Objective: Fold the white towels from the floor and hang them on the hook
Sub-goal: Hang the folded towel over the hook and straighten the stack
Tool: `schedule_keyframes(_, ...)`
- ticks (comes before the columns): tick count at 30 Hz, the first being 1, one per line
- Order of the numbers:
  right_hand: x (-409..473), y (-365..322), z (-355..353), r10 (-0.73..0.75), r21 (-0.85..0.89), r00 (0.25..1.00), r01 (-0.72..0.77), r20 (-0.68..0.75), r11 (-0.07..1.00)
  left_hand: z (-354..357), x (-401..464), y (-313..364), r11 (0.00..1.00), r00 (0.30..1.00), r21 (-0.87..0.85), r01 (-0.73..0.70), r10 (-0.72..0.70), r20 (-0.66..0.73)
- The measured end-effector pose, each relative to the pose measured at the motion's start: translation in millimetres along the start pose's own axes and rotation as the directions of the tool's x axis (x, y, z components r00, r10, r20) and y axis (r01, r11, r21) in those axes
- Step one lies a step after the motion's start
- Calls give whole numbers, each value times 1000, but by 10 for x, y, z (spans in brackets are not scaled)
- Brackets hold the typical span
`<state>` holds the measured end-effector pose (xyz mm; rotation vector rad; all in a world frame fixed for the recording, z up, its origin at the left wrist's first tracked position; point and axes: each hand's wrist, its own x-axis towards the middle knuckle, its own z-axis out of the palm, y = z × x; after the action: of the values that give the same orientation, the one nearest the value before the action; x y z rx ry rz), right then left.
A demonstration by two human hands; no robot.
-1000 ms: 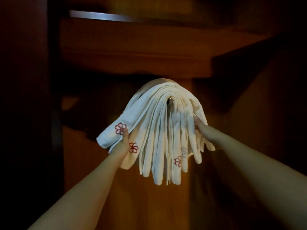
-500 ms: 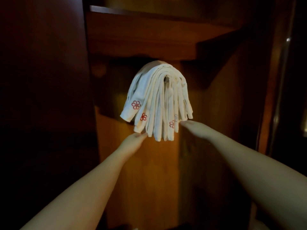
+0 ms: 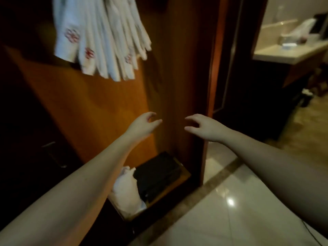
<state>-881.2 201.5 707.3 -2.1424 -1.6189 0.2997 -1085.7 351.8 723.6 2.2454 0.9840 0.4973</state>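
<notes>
Fingers (image 3: pixel 153 121) well below hanging towels (image 3: pixel 99 36)

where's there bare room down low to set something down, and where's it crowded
Free: pale tiled floor, right of the dark border strip. Crowded: cabinet base, where a black box sits beside a white bundle. Both hands, left and right, hold nothing.

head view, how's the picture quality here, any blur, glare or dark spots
Head view: the hanging white towels are smeared by motion blur, their red flower marks soft; the left hand and right hand are sharper, both holding nothing. The left side falls into deep shadow. A bright glare spot sits on the glossy floor tile. The lit counter at upper right looks hazy.
</notes>
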Motion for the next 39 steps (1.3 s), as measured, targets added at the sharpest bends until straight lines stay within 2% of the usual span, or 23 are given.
schedule_keyframes(7,-857,1387,647,212,19,974,-214,77,977,1609,88,57,996,948,62,-56,34,318)
schedule_keyframes(13,-1351,2722,991,415,90,899,-429,142,899,3044,395,316,997,883,78,22,-56,466)
schedule_keyframes(23,-1977,4570,1183,634,138,692,-705,346,695,5041,968,820,990,715,133,34,-117,689)
schedule_keyframes(28,-2188,5289,1194,746,146,552,-829,373,540,5938,1271,1109,984,655,176,-26,-116,747)
schedule_keyframes(35,-2275,6411,1108,836,141,382,-924,394,356,7286,1942,1470,982,516,172,-81,-107,850)
schedule_keyframes(39,-2199,7142,1085,892,169,233,-969,388,180,8145,2531,1707,971,430,178,-162,-93,898)
